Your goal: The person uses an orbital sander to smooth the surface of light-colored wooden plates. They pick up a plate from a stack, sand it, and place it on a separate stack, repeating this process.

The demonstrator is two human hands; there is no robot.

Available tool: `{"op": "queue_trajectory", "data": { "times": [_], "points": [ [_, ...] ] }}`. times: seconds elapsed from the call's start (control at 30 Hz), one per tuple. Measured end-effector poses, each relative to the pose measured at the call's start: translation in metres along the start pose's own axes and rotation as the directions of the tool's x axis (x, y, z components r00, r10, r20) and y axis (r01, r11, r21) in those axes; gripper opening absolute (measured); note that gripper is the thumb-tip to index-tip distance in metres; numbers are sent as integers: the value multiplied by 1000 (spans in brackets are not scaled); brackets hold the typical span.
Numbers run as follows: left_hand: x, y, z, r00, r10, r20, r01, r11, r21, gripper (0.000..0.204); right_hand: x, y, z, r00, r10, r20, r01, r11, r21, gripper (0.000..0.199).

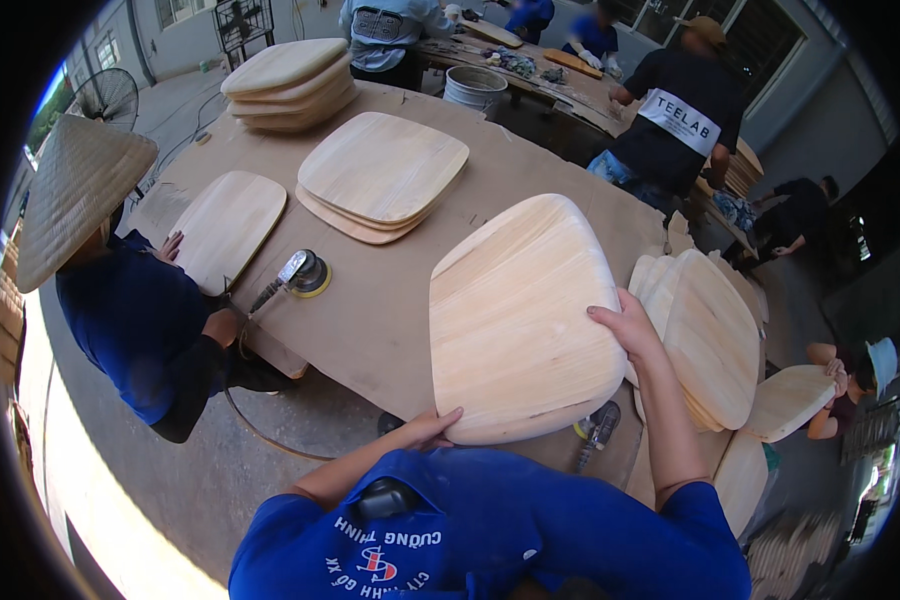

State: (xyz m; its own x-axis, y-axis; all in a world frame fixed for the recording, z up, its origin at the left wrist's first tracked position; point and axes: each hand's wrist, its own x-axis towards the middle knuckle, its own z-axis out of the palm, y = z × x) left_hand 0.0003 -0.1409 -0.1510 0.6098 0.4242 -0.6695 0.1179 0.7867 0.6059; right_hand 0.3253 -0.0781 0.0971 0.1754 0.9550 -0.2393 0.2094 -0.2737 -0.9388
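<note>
Between my hands is a pale, rounded wooden panel, tilted up over the near part of the table. My left hand grips its lower left corner, thumb on the face and the other fingers mostly hidden beneath. At the right edge, my right hand has its thumb on the face and its fingers behind. Partly covered by the panel's lower right corner, an orbital sander lies on the table near my body. To the right stands a stack of similar panels.
Brown sheeting covers the table. Farther left are a short panel stack, a taller stack and another sander. A co-worker in a conical hat touches a flat panel. Another person holds a panel at right.
</note>
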Motion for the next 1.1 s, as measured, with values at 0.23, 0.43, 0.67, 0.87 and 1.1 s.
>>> {"op": "queue_trajectory", "data": {
  "times": [0.23, 0.43, 0.67, 0.87, 1.1],
  "points": [
    [2, 62, -29, 991, -39, 126, -33, 853, 521, 62, 47, -56, 72, 970, -177, 166, 215, 943, -256, 53],
    [-112, 212, -38, 412, 906, -100, -745, 398, 535, 99, 47, -87, 104, 922, -251, 294, 358, 840, -408, 54],
    [-188, 288, -30, -436, 892, 116, -602, -385, 700, 102, 36, -102, 118, 896, -265, 356, 429, 721, -544, 54],
    [-153, 293, -24, -178, 981, 72, -678, -176, 714, 92, 34, -105, 119, 875, -278, 397, 472, 675, -567, 51],
    [-126, 320, -41, 90, 961, 261, -44, -258, 965, 65, 36, -109, 121, 826, -333, 454, 554, 628, -547, 47]
  ]
}}
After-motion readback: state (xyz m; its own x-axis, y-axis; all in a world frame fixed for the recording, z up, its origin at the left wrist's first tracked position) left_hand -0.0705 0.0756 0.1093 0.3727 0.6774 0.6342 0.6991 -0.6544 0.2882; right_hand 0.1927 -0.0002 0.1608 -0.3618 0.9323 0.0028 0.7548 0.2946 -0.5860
